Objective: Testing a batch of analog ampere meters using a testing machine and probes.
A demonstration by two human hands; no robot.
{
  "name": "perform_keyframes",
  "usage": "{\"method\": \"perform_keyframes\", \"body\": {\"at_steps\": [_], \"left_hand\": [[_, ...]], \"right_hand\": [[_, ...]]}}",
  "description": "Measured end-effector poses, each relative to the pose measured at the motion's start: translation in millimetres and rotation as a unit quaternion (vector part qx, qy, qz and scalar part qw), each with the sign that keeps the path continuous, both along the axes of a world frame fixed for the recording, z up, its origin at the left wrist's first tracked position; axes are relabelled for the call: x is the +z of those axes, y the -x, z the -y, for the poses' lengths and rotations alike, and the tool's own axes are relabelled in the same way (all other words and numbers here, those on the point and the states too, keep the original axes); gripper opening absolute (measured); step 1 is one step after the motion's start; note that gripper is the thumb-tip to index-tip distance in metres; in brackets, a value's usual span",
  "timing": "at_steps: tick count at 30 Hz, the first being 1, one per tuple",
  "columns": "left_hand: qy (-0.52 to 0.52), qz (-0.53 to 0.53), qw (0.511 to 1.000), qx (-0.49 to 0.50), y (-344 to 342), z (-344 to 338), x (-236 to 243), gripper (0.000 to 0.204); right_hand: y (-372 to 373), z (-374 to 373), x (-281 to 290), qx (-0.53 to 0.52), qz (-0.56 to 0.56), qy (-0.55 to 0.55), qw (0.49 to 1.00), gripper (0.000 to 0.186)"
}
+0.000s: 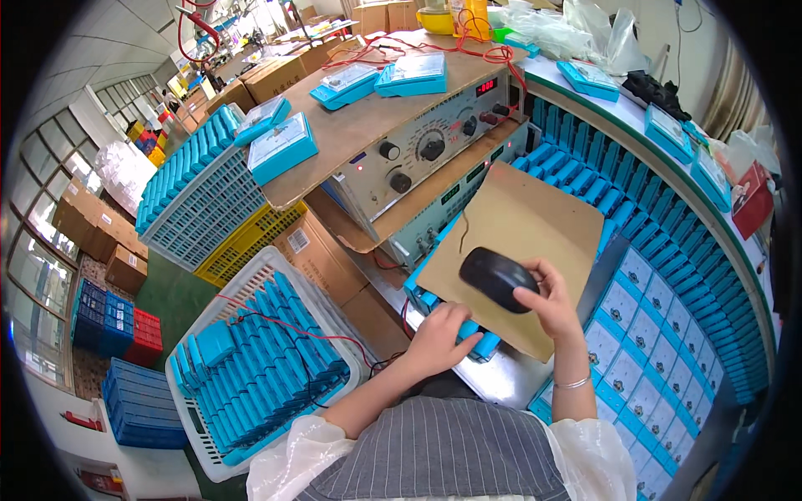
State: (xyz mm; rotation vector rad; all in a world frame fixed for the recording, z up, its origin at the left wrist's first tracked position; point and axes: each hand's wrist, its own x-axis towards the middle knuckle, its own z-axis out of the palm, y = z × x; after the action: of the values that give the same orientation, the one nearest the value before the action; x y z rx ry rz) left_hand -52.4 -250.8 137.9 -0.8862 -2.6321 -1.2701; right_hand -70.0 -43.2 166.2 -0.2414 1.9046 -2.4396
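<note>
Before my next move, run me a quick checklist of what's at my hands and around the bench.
1. Computer mouse gripped: ok, in the right hand.
2. Computer mouse resting flat on the cardboard sheet: cannot tell.
3. Left hand at the cardboard sheet's near edge: ok.
4. Red cable off the white basket: not ok, runs across it.
5. Upper bench instrument powered: ok, red display lit.

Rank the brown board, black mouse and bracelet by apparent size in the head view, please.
1. Brown board, largest by far
2. Black mouse, clearly smaller
3. Bracelet, smallest, a thin band
</note>
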Motion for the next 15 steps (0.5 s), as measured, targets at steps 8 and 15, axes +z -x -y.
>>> {"method": "perform_keyframes", "body": {"at_steps": [8,15], "left_hand": [[0.099,-0.135,0.984,0.062,15.7,-9.4,-14.5,0.042],[0.192,-0.059,0.97,0.14,21.1,-23.7,-4.8,0.058]], "right_hand": [[-9.4,13.0,9.9,0.006,-0.038,-0.029,0.999,0.039],[-21.4,-13.6,-1.0,-0.098,-0.039,-0.062,0.992,0.038]]}}
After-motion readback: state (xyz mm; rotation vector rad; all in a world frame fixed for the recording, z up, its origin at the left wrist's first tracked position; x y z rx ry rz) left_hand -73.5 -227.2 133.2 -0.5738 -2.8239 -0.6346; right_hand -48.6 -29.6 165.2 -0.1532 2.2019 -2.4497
